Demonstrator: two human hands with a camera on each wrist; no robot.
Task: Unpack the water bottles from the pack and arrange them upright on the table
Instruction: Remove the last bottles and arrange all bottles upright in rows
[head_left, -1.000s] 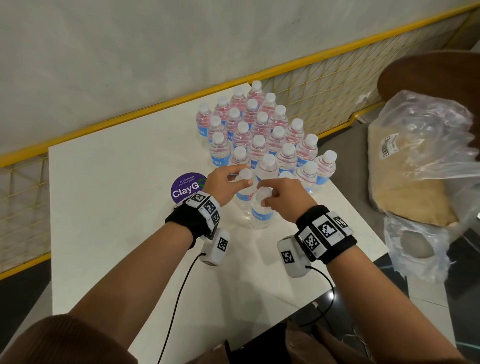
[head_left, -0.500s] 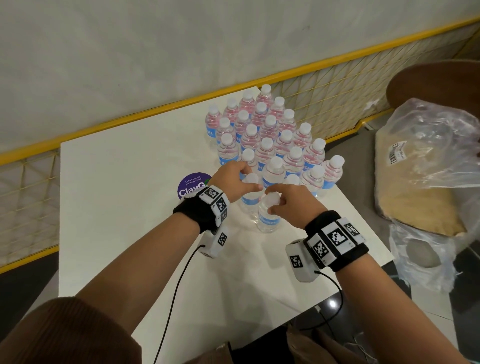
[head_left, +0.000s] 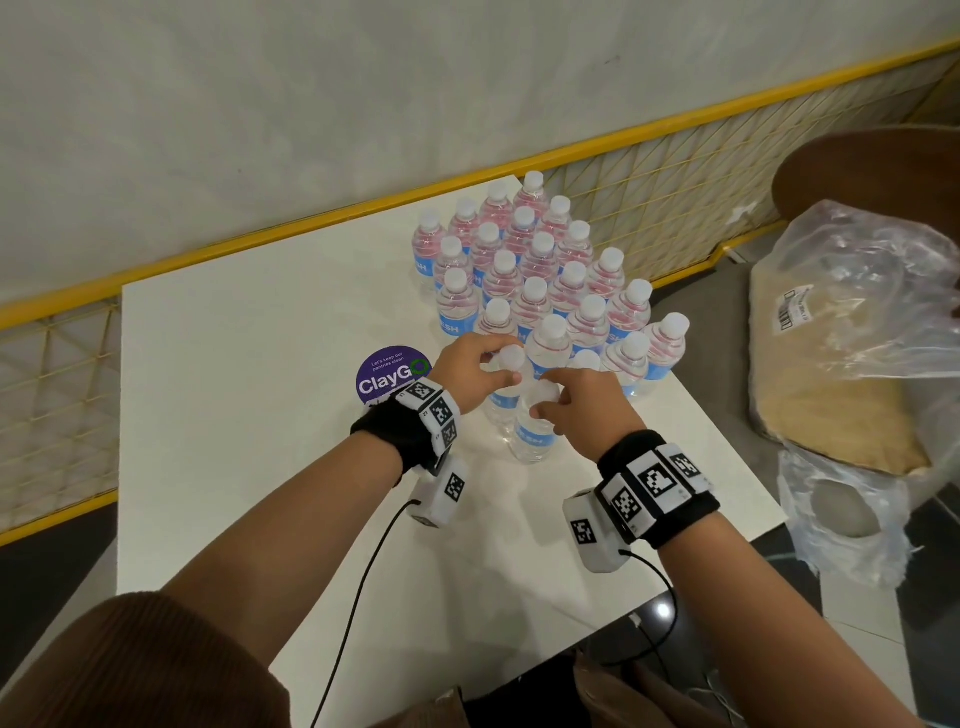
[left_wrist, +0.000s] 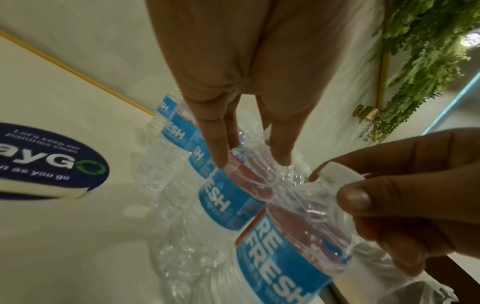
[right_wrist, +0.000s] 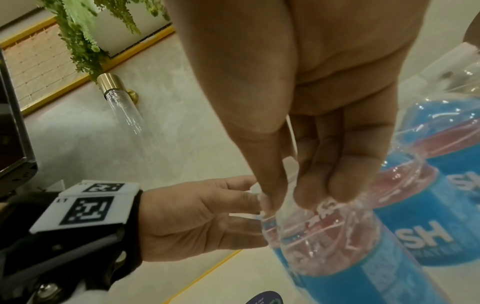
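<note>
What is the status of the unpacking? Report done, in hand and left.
Done: a block of capped water bottles stands upright at the far right corner of the white table. In hand: the left hand and right hand each grip the neck of one bottle at the block's near edge. Left: releasing those two. The plastic wrap looks emptied, though its inside is partly hidden.

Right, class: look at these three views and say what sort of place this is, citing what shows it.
Probably a shared office pantry or canteen. The round ClayGo sticker on the white table reads "Let's keep our pantries clean", hanging greenery decorates the wall, and a yellow mesh railing borders the seating.
</note>
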